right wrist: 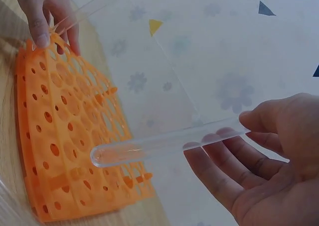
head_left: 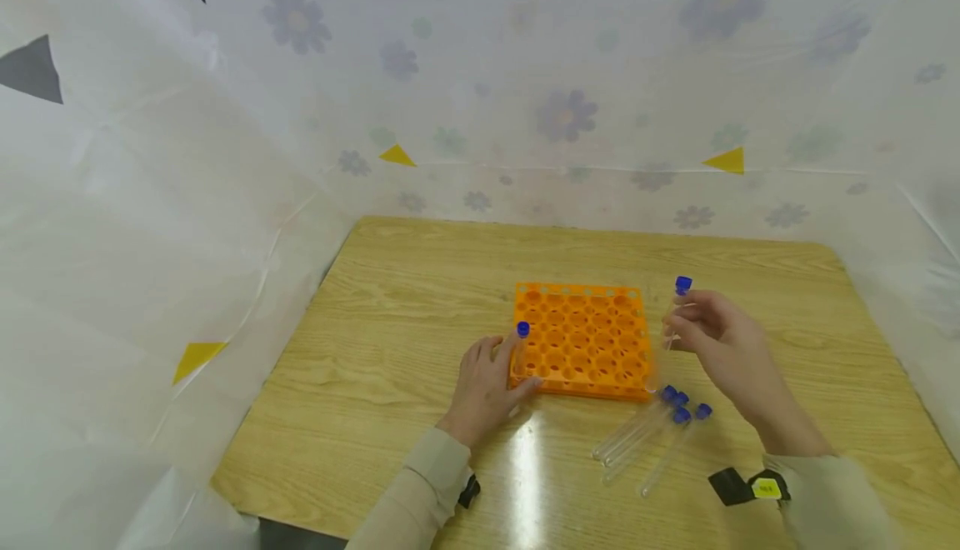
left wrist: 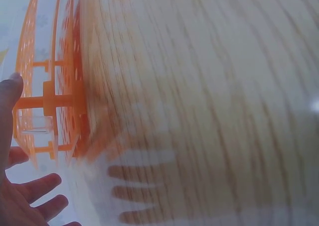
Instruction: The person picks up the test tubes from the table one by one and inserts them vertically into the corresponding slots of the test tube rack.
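Your clear round-bottomed test tube (right wrist: 144, 149), blue cap (head_left: 682, 285), is off the rack's right side, pinched between right hand (head_left: 738, 367) thumb and fingers; left hand (head_left: 483, 387) thumb and fingers hold the orange perforated rack's (head_left: 588, 327) near-left corner; loose tubes (head_left: 643, 432) on wood-grain table (head_left: 390, 300)

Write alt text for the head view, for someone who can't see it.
A right hand holds a blue-capped tube right of an orange rack on a table. The left hand touches the rack's left side, near a standing tube; loose tubes lie in front.
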`<state>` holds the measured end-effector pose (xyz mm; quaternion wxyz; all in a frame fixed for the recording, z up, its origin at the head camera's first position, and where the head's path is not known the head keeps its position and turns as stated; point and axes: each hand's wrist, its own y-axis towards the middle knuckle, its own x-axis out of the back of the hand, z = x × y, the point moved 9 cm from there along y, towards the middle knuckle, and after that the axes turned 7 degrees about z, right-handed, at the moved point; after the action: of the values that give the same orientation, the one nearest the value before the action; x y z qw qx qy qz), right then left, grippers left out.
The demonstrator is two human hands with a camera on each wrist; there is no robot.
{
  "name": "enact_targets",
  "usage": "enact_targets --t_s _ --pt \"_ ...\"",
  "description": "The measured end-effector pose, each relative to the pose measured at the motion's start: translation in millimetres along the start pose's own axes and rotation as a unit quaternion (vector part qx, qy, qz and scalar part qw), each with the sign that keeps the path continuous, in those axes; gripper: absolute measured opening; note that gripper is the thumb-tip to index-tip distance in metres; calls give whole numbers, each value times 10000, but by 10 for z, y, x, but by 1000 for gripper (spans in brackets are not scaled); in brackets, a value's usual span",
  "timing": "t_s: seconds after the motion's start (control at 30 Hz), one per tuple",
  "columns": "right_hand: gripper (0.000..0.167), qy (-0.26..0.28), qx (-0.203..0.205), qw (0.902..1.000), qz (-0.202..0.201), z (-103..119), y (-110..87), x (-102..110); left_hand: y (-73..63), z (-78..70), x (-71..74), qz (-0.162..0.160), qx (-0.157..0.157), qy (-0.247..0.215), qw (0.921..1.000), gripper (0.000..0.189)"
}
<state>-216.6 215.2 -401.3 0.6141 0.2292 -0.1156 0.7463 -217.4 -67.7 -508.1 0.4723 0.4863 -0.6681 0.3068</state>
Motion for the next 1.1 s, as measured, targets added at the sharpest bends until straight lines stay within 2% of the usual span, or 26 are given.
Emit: enact_targets --t_s 0.27,0.53,0.8,1.1 --pt "43 -197 204 9986 445 197 141 -266 5 7 -6 -23 4 69 10000 79" --pt "33 -226 417 9975 521 346 274 -515 -8 1 2 -94 -20 64 9999 77" --pt "30 -268 560 9968 505 466 346 -679 -7 -13 10 -183 -78 185 9996 78" --pt "33 -69 663 9955 674 521 472 -951 3 -20 27 -271 -87 252 9993 79"
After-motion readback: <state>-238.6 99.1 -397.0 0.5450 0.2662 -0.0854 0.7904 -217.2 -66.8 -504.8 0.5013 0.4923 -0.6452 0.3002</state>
